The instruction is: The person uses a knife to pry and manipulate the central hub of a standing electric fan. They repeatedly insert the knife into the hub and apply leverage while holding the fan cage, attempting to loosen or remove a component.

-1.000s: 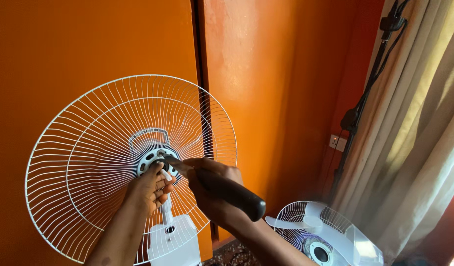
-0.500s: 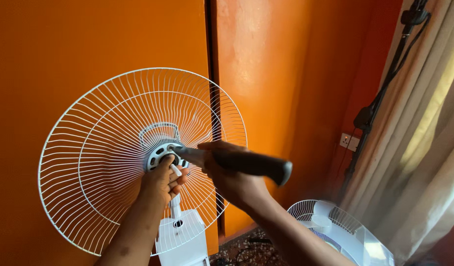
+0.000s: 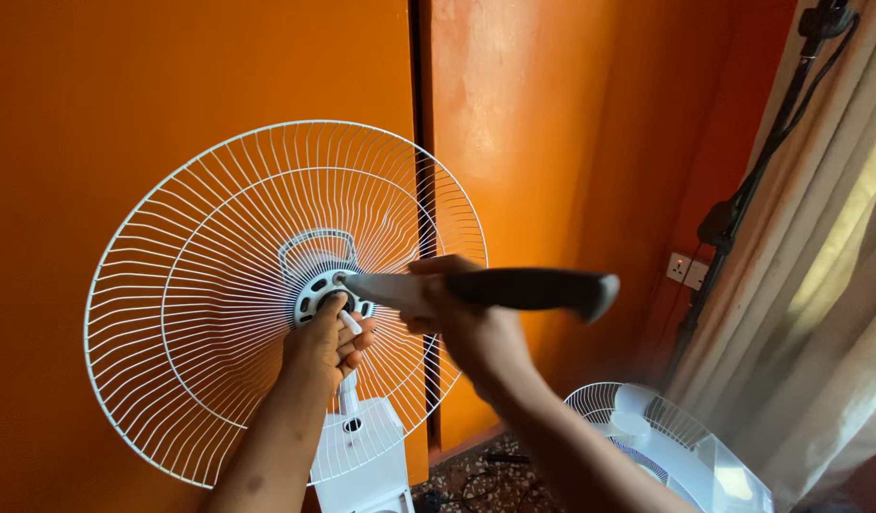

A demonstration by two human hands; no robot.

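orange walls (image 3: 172, 95) fill the back of the room, with a dark line running down where two wall parts meet. in front of the wall stands a big round white wire fan guard (image 3: 172, 313), and every place below is told from it. its open side faces the person. right in its middle sits a grey ring with holes, the hub (image 3: 316, 293). just under the guard is a white fan body (image 3: 367, 465). far to the right of the guard hang pale curtains (image 3: 837, 285), and low on the right lies a second white fan (image 3: 666, 446).

the left hand (image 3: 322, 344) is at the middle of the guard, just below the hub, fingers curled around a small white part there. the right hand (image 3: 462, 318) is a bit to the right of the hub, closed tight around a long tool with a black handle (image 3: 533, 288). the tool lies almost flat, left to right. its pale tip points at the hub and seems to touch it, and the black end sticks out to the right. the left hand is nearer to the hub.
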